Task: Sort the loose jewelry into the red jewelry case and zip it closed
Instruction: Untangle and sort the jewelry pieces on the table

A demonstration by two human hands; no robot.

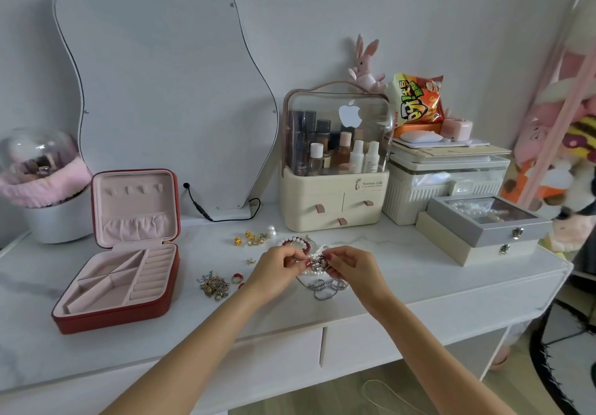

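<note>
Notably red case open, lid upright, hinge rearward

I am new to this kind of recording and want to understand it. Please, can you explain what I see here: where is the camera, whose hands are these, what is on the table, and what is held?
There is one picture only, from a camera worn on a person's head, looking forward and down. No robot is here. The left hand and the right hand meet over a tangle of jewelry and pinch it together; which piece each holds is too small to tell. A silver chain lies under them on the white table. To the left stands the red jewelry case, open, its pink compartments apparently empty. Between lie a heap of small charms, a red ring and gold earrings.
</note>
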